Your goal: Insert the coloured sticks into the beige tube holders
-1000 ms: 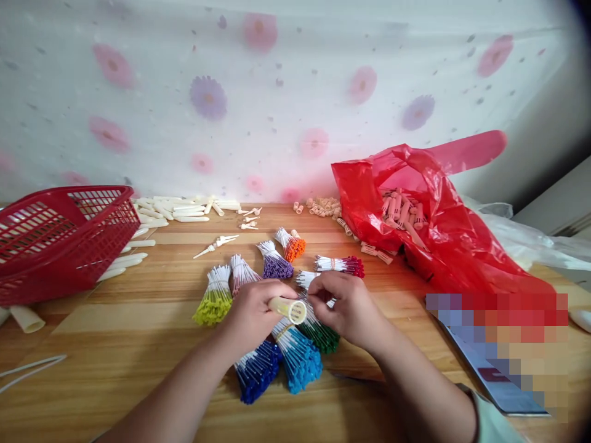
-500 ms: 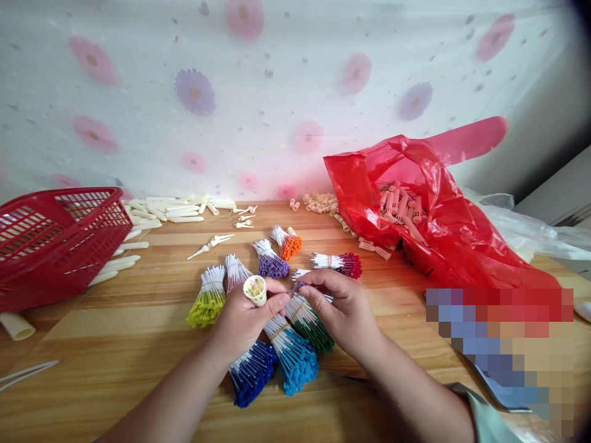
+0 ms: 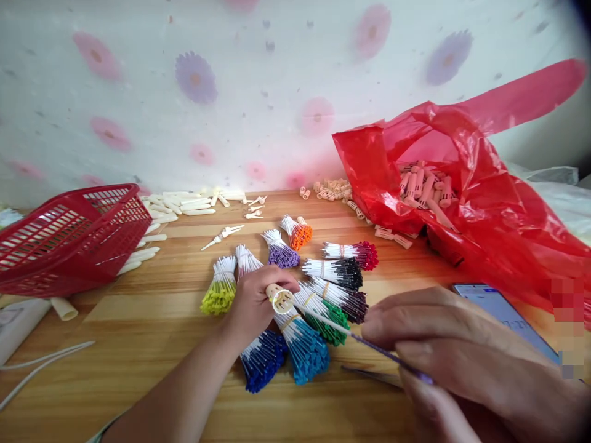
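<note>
From my head view, above the worktop (image 3: 143, 332), my left grip (image 3: 255, 296) clasps a cream slotted tube (image 3: 281, 300), mouth facing me; rightward, nearer me, my right grip (image 3: 466, 357) pinches a purple-and-white stick (image 3: 378, 349), slanting up leftward toward the tube.

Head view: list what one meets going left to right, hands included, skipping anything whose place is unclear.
Red basket → yellow-tipped bundle → left hand with a cream tube → black-tipped bundle → right hand.
</note>
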### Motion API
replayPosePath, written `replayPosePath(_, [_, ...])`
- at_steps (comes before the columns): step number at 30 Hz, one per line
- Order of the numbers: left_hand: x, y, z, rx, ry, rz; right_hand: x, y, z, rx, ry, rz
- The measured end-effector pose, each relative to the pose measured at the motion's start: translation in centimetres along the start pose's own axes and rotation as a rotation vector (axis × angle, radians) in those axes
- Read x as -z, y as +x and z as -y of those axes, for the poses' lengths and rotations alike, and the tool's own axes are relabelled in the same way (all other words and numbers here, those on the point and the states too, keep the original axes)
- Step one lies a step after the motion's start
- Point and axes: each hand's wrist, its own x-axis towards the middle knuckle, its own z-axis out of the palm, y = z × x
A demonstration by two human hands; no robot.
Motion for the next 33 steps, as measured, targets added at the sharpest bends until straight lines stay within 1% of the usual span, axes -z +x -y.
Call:
replayPosePath(3, [-0.2, 0.0, 0.1, -0.030, -0.006, 0.009, -0.7, 1.3, 0.2, 0.128, -0.118, 0.034])
replayPosePath(4, [-0.2, 0.0, 0.2, -0.032, -0.011, 0.011, -0.8, 1.6, 0.2, 0.147, -0.140, 0.047])
replayPosePath(6, [-0.4, -0.2, 0.5, -0.036, -0.024, 0.017, -0.9, 1.9, 0.3, 0.174, -0.154, 0.073])
replayPosePath(9, [-0.5, -0.4, 0.7, -0.031, -0.042, 0.035, -1.2, 1.8, 0.3, 0.176, -0.153, 0.094])
replayPosePath(12, [-0.6, -0.5, 0.5, -0.015, -0.039, 0.053, -2.0, 1.5, -0.1, 0.212, -0.114, 0.122])
replayPosePath(14, [-0.5, -0.6, 0.3, -0.017, -0.013, 0.056, -2.8, 1.3, -0.9, 0.224, -0.085, 0.115])
replayPosePath(19, [0.3, -0.4, -0.2, -0.056, 0.114, 0.055, -4.4, 1.2, -3.5, 0.179, -0.085, 0.074])
replayPosePath(23, [1.1, -0.3, -0.7, -0.094, 0.159, 0.114, -4.5, 1.5, -4.7, 0.132, -0.076, -0.003])
replayPosePath(26, [1.2, -0.4, -0.9, -0.079, 0.210, 0.109, -4.5, 1.6, -5.0, 0.114, -0.072, 0.010])
replayPosePath(28, [1.2, -0.5, -0.9, -0.070, 0.255, 0.091, -4.7, 1.5, -5.2, 0.093, -0.075, 0.023])
replayPosePath(31, [1.1, -0.4, -0.8, -0.067, 0.325, 0.028, -5.2, 1.4, -5.8, 0.046, -0.047, 0.023])
replayPosePath(33, [1.0, -0.3, -0.7, -0.073, 0.371, -0.019, -5.6, 1.4, -6.2, -0.019, 0.010, 0.035])
